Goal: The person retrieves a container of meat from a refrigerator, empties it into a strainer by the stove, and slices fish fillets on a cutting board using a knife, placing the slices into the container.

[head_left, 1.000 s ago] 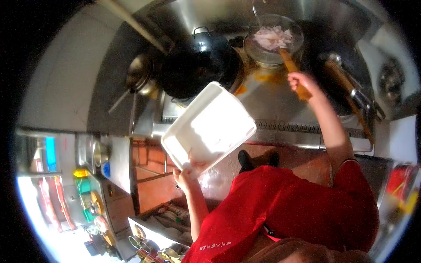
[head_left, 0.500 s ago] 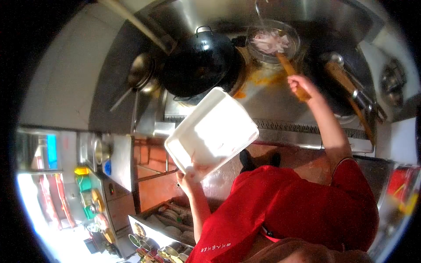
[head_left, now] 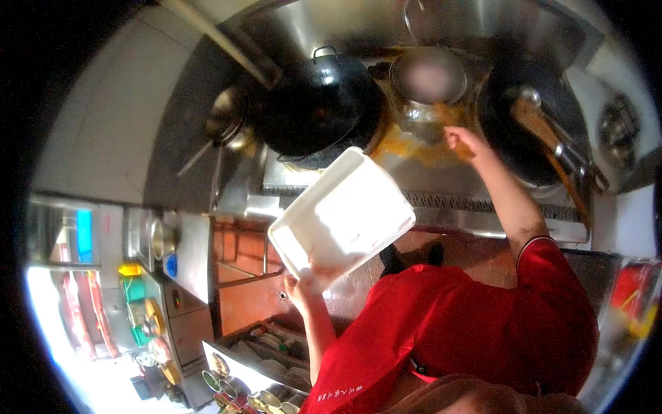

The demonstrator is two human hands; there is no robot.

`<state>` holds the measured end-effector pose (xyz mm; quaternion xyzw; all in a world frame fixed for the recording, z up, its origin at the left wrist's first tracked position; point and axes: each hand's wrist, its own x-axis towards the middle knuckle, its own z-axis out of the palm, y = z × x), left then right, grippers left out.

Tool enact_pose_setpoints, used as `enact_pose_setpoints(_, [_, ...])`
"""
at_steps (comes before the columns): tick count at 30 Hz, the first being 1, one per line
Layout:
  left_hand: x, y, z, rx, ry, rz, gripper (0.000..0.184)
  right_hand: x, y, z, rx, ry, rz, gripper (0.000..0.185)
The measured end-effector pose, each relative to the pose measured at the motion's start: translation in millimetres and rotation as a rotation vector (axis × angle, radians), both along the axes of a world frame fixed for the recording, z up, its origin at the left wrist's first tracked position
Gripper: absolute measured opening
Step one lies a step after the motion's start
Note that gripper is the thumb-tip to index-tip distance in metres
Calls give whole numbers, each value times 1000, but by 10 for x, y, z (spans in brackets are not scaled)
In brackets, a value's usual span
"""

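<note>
My left hand [head_left: 299,290] grips the lower corner of a white rectangular tray [head_left: 334,221], which is tilted and has a few pinkish scraps near that corner. My right hand [head_left: 458,140] is closed round the wooden handle [head_left: 441,112] of a round strainer [head_left: 454,88]. Pale pinkish pieces [head_left: 429,76], blurred by motion, lie in the strainer. Beneath it, over the back of the stove, a metal pot [head_left: 422,123] partly shows. Left of the strainer stands a large black wok [head_left: 317,103].
Another black wok [head_left: 510,131] holds wooden-handled utensils [head_left: 545,127] at the right. Metal ladles [head_left: 227,114] rest at the stove's left. Several small containers [head_left: 238,386] stand at the lower left, near an open drawer [head_left: 276,352]. A steel counter [head_left: 189,255] is at the left.
The strainer has come down and slightly closer, blurring, and my right hand has shifted left with it. In my left hand, the white tray sits slightly lower and further right in view.
</note>
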<state>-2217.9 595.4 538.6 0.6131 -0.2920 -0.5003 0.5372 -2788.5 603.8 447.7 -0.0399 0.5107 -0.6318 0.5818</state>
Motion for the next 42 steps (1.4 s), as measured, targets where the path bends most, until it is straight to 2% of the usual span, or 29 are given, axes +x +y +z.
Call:
enact_pose_setpoints(3, [-16, -35, -30, 22, -26, -5, 25, 41, -17, 24, -42, -41, -24, 15])
enact_pose_setpoints(6, [130, -76, -212, 75, 52, -52, 52, 39, 138, -17, -77, -28, 14, 16])
enact_pose_setpoints(8, [124, -92, -234, 82, 40, -16, 52, 130, 304, 150, -64, -45, -16, 15])
enact_pose_setpoints(9, [121, -96, -232, 89, 32, 0, 52, 174, 389, 285, -34, 60, -6, 14])
enact_pose_setpoints(12, [-70, -69, 50, 64, -27, -116, 41, 72, 420, 340, 11, 121, 39, 13])
enact_pose_setpoints(13, [-72, -76, 39, 74, -72, -136, 38, 44, 356, 293, -48, 76, -5, 14])
enact_pose_setpoints(18, [-138, -90, 78, 149, -225, -211, 29, -252, 66, -257, -1, 27, -15, 15])
enact_pose_setpoints(21, [5, -79, -153, 102, -53, -177, 33, -395, -52, -510, 24, -27, 7, 18])
enact_pose_setpoints(22, [-48, -60, -86, 108, -63, -166, 35, -425, -79, -567, 30, -51, 23, 19])
enact_pose_setpoints(25, [-224, -45, 99, 113, -66, -143, 40, -359, -65, -618, 258, 256, 93, 21])
enact_pose_setpoints(26, [-219, -51, 81, 108, -49, -140, 42, -319, -33, -614, 194, 248, 109, 21])
enact_pose_setpoints(28, [-196, -57, 29, 105, -30, -136, 45, -158, 145, -627, 69, 234, 142, 21])
enact_pose_setpoints(29, [-173, -54, -9, 108, -30, -136, 45, 37, 251, -382, 189, 296, 79, 20])
enact_pose_setpoints(31, [-188, -45, -3, 128, -25, -134, 45, 324, 478, -150, 153, 216, 46, 22])
enact_pose_setpoints(32, [-233, -34, 60, 150, -21, -132, 44, 385, 568, -113, 139, 175, 29, 25])
enact_pose_setpoints(33, [-266, -23, 102, 171, -19, -131, 44, 357, 660, -299, 32, 145, 67, 21])
enact_pose_setpoints(37, [-242, -90, 100, 195, -338, -288, 43, 725, 1134, 3, -17, 18, 43, 20])
enact_pose_setpoints(40, [-326, -97, -126, 147, -20, -168, 40, 909, 1600, 146, 62, -3, 157, 19])
enact_pose_setpoints(41, [-346, -125, -208, 76, 88, -190, 34, 941, 1788, 137, -9, 3, 220, 18])
enact_pose_setpoints(42, [-309, -136, -228, 108, 7, -212, 32, 1013, 1997, 168, 4, 76, 239, 18])
